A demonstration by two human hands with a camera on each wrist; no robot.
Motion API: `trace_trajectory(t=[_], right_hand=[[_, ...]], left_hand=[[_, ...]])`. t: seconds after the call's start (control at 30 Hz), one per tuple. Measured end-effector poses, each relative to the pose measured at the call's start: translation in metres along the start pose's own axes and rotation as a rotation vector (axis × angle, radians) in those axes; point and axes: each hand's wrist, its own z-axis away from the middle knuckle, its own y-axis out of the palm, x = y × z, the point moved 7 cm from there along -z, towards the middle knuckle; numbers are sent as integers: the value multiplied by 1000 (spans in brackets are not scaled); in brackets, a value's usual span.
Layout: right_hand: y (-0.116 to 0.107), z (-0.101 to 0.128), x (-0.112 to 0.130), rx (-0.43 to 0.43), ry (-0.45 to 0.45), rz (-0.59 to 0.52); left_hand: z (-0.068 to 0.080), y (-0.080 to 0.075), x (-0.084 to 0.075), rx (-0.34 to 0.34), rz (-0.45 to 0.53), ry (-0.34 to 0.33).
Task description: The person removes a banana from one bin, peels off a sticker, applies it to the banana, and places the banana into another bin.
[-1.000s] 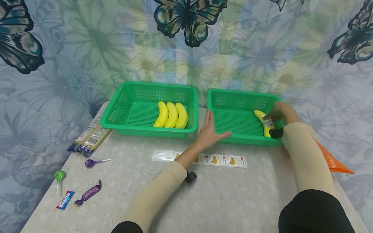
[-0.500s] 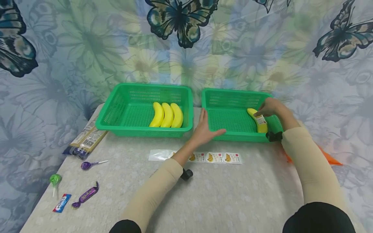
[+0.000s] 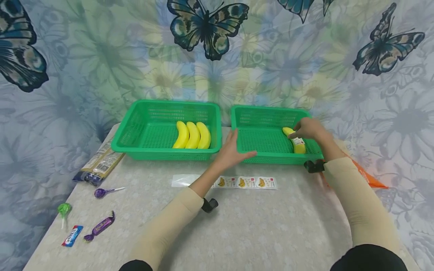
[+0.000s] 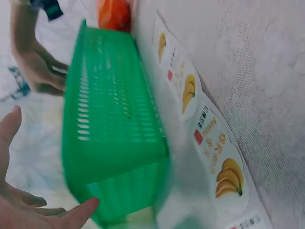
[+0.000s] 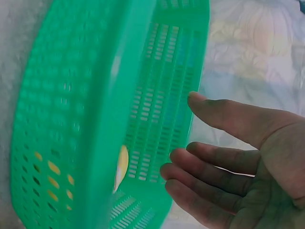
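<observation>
The right hand is over the right side of the right basket, and its fingers rest on the labelled banana that lies on the basket floor by the right wall. In the right wrist view the fingers look relaxed and open, so it seems to touch the banana, not grip it. The left hand is flat and open, and presses the near left corner of this basket. Three bananas lie side by side in the left basket. A strip of stickers lies on the table, just in front of the right basket.
</observation>
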Motion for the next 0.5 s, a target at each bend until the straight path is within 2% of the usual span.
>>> trace_trajectory(t=[0.13, 0.23, 0.33, 0.5], right_hand=[[6, 8, 13, -20, -23, -29], [11, 15, 22, -32, -37, -51], [14, 22, 32, -44, -56, -56], [15, 31, 49, -60, -83, -71]], left_hand=[[20, -13, -16, -19, -50, 75], [36, -26, -22, -26, -77, 101], [53, -43, -22, -32, -96, 96], [79, -76, -12, -68, -118, 94]])
